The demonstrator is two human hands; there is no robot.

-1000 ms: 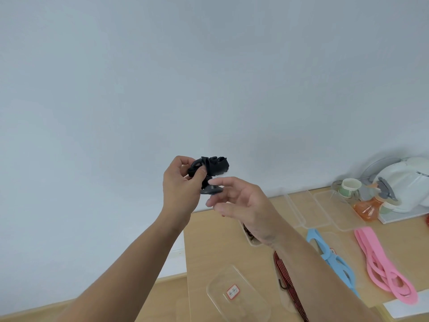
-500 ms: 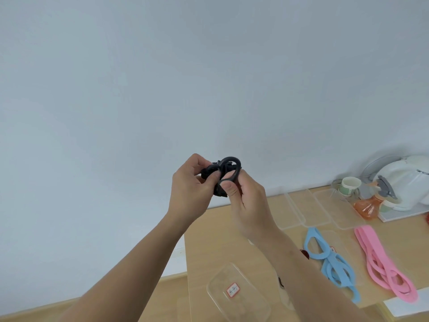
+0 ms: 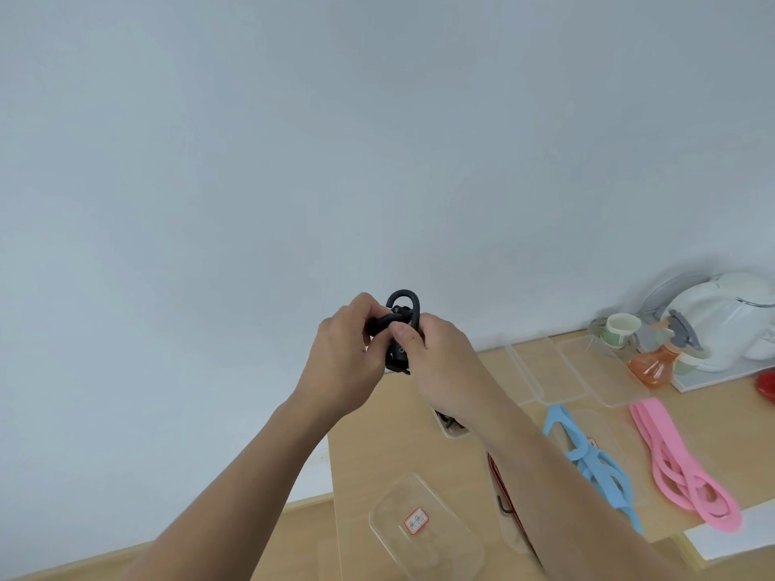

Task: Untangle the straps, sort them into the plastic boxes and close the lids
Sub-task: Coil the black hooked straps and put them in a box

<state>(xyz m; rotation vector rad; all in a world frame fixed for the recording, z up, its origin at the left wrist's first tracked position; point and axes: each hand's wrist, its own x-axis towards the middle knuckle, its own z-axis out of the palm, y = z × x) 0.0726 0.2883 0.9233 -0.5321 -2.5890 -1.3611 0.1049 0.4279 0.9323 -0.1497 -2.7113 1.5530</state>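
- Up against the pale wall [image 3: 377,140], well above the table [image 3: 377,434], the two hands meet on a knot of black strap [image 3: 403,301]; the left hand [image 3: 339,358] curls its fingers round the knot's left side; the right hand [image 3: 440,362] pinches the front of it under the thumb; one rounded loop stands up clear of the knuckles.
- By my reckoning the untangling of this strap is the step in hand, and none of it has reached a box.
- To do it well, I would hold the bulk steady in the left hand and let the right work that free loop back through the knot; easing slack along should beat pulling hard, since a tug would likely tighten the knot; how the strands cross inside the grip I cannot tell.
- Down on the light wooden table, a clear box [image 3: 423,526] with a small label sits open near the front edge; blue straps [image 3: 587,459] and pink straps [image 3: 679,463] lie apart to the right; a red-and-black strap [image 3: 501,484] shows just beside the right forearm.
- Further back, two clear lids [image 3: 541,366] lie side by side; beyond them stand a paper cup [image 3: 620,329], an orange spray bottle [image 3: 654,362] and a white appliance [image 3: 729,320] against the wall.
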